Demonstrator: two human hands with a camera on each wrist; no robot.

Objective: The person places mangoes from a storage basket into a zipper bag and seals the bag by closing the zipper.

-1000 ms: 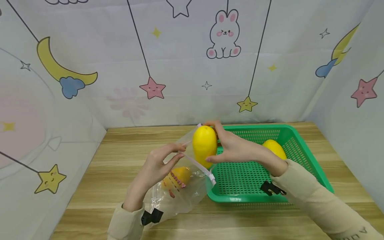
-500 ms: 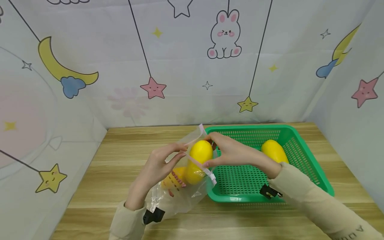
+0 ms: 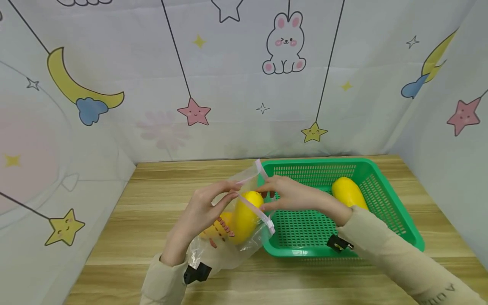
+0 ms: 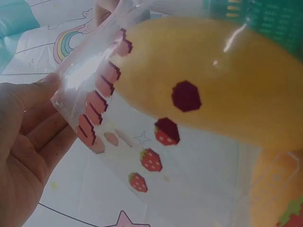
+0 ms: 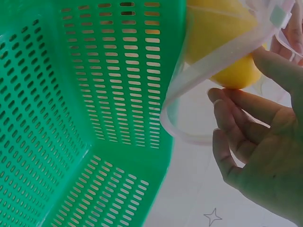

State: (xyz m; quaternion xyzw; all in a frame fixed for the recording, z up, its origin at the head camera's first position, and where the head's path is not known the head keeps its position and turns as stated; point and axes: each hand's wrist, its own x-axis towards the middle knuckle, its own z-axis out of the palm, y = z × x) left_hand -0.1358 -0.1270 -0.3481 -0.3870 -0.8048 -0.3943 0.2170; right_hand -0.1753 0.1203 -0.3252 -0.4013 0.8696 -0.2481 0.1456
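Note:
My left hand (image 3: 206,206) pinches the opening edge of a clear zip bag (image 3: 225,259) printed with pink letters and strawberries. A large yellow mango (image 3: 244,218) stands tilted inside the bag, its upper end close to the zip strip. Beside it in the bag lies another yellow-orange fruit (image 3: 213,231), partly behind the print. My right hand (image 5: 265,137) is at the mango's end, thumb and index fingertips right at its skin, the other fingers loosely bent. In the left wrist view the mango (image 4: 203,71) shows through the plastic, above my left hand (image 4: 28,137).
A green perforated basket (image 3: 305,253) stands right of the bag, its left rim by the bag's mouth. One more yellow mango (image 3: 348,192) lies at its right side. All rests on a wooden table (image 3: 160,178) with a patterned cloth (image 3: 228,140) behind.
The right hand has brought the mango down and left from above the opening into the bag. Its grip on the mango has loosened. The left hand keeps holding the bag's edge.

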